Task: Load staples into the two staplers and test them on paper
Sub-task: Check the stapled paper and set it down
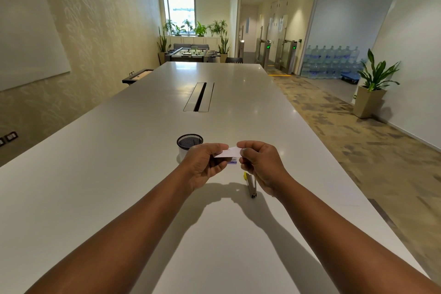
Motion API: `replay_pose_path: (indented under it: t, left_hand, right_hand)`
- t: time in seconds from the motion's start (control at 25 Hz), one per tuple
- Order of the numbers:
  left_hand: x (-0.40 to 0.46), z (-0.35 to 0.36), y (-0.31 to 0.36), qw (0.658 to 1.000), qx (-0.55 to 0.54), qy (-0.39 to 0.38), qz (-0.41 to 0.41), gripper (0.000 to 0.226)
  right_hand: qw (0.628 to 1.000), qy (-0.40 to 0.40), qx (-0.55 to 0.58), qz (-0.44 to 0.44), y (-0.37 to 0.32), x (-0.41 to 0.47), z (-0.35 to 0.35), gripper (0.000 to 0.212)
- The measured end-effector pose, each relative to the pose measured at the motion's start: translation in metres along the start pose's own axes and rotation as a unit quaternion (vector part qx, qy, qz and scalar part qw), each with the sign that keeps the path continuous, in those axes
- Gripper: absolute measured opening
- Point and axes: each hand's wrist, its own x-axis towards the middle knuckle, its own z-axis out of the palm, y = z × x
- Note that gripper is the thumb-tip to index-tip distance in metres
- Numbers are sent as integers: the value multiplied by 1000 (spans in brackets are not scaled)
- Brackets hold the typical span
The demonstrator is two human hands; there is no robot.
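Both of my hands hold a small white box (229, 152), probably the staple box, above the white table (119, 174). My left hand (205, 162) grips its left end with fingers curled under it. My right hand (260, 162) pinches its right end. A bit of blue print (232, 163) shows just below the box. Under my right hand a grey stapler with a yellow tip (250, 184) lies on the table, partly hidden by the hand. A faint white sheet of paper (343, 190) lies near the table's right edge. A second stapler is not visible.
A black mesh pen cup (189, 144) stands just behind my left hand. A cable slot (199, 96) runs down the table's middle. The table's right edge drops to a carpeted walkway, with a potted plant (372, 88) and water bottles (331, 62) beyond.
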Motion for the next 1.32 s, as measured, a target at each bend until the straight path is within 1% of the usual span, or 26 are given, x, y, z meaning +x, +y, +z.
replay_pose_path:
  t: [0.16, 0.32, 0.44, 0.6, 0.72, 0.8, 0.88, 1.12, 1.2, 1.32]
  left_hand:
    - [1, 0, 0, 1000, -1, -1, -2, 18]
    - [3, 0, 0, 1000, 15, 5, 4, 13]
    - [4, 2, -4, 999, 34, 9, 21, 16]
    - [8, 6, -12, 998, 46, 44, 27, 23]
    - [13, 11, -16, 995, 33, 89, 10, 25]
    - [15, 12, -17, 994, 23, 105, 0, 25]
    - [15, 12, -17, 995, 18, 93, -3, 24]
    - [7, 6, -13, 999, 30, 19, -9, 23]
    - [7, 5, -13, 999, 35, 17, -8, 23]
    - [8, 6, -14, 998, 47, 48, -6, 21]
  right_hand:
    - [1000, -1, 3, 1, 2, 3, -1, 19]
    - [1000, -4, 0, 4, 3, 5, -2, 19]
    - [1000, -5, -16, 1, 3, 6, -2, 18]
    - [999, -10, -38, -2, 3, 6, -3, 19]
    - [998, -17, -55, -5, 5, 3, -2, 21]
    - [998, -18, -61, -9, 5, 2, -2, 21]
    - [998, -14, -60, -8, 6, 2, -3, 20]
    - [999, 5, -50, 1, 7, 4, -6, 19]
    - [998, 5, -55, 3, 7, 3, -6, 19]
    - [999, -7, -54, 4, 8, 2, -5, 20]
